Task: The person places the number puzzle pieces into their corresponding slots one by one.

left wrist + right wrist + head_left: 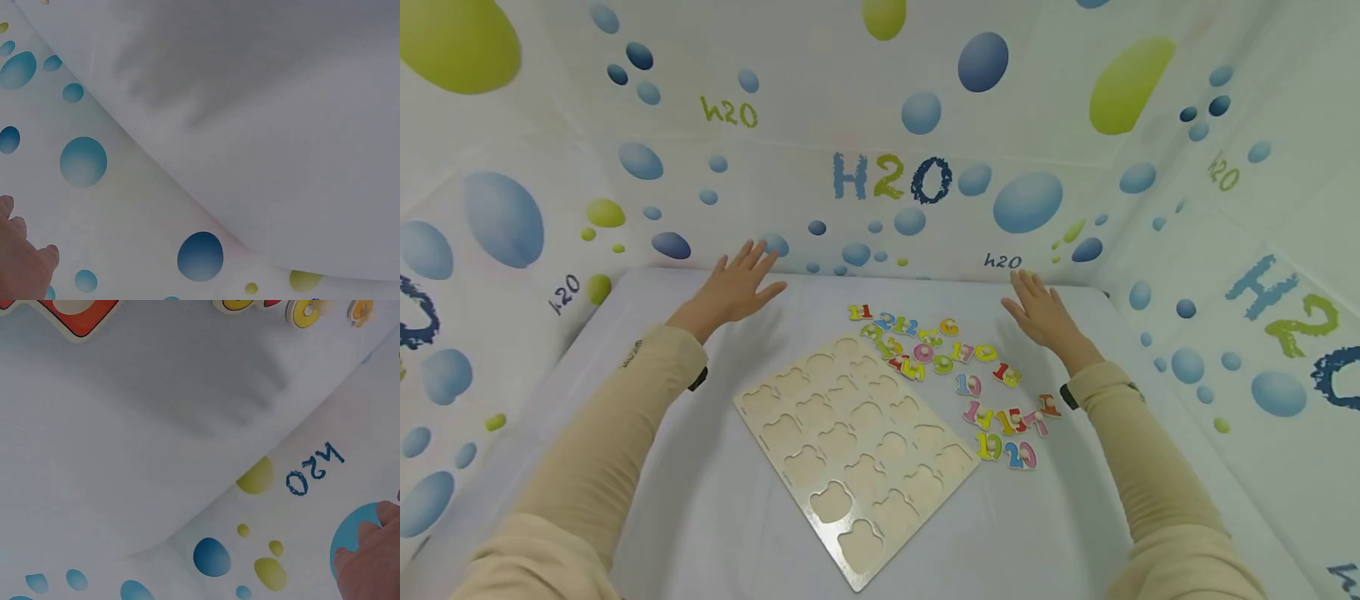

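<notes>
My left hand (735, 287) hovers over the far left of the table, fingers spread, with nothing in it. On the other side my right hand (1042, 315) is held out the same way above the table, also holding nothing. Between my arms lies a wooden puzzle board (850, 442), turned diagonally, its recesses bare. Colourful number pieces with small knobs lie loose along its right side, among them an 11 piece (861, 312), a 20 piece (1021, 455) and a 19 piece (989, 447). The red-orange 1 piece (1048, 406) is among those nearest my right hand.
A white cloth covers the table (700, 517). Curtains printed with bubbles and H2O lettering (892, 177) stand behind it and at both sides. Each wrist carries a dark band, the left one (698, 379) and the right one (1068, 397).
</notes>
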Demonstrator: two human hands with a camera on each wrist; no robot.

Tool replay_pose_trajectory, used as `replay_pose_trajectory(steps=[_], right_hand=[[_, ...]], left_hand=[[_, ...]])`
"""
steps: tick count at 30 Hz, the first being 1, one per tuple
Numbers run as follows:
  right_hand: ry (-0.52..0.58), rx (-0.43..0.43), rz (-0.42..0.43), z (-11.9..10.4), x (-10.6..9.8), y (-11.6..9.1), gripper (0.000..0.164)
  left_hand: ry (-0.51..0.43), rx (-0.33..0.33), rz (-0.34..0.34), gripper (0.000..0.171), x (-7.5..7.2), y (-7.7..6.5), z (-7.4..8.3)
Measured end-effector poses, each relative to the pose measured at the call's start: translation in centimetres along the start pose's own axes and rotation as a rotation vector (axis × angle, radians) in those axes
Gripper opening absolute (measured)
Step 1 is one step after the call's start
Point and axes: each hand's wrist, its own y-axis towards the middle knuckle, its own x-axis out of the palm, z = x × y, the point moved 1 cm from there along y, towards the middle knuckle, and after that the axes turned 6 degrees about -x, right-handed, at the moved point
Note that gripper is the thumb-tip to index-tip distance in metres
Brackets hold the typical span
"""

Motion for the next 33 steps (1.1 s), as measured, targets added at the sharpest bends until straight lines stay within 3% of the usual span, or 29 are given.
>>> replay_pose_trajectory(steps=[15, 21, 27, 33], right_hand=[[0.006, -0.009, -0.014, -0.3, 0.8, -0.5, 0.067], [0.008, -0.028, -0.02, -1.0, 1.2, -0.7, 0.068], [0.026, -0.06, -0.012, -2.1, 1.3, -1.4, 0.069], [0.064, -0.084, -0.007, -2.9, 1.3, -2.6, 0.069]], left_hand=[[-0.007, 0.03, 0.005, 0.072, 0.6, -0.1, 0.4], [-0.054, 0.055, 0.006, 0.074, 1.0, -0.7, 0.7], [-0.113, 0.074, 0.0, 0.077, 1.2, -1.9, 1.1], [-0.216, 0.071, -0.072, 0.084, 1.2, -4.6, 1.2]])
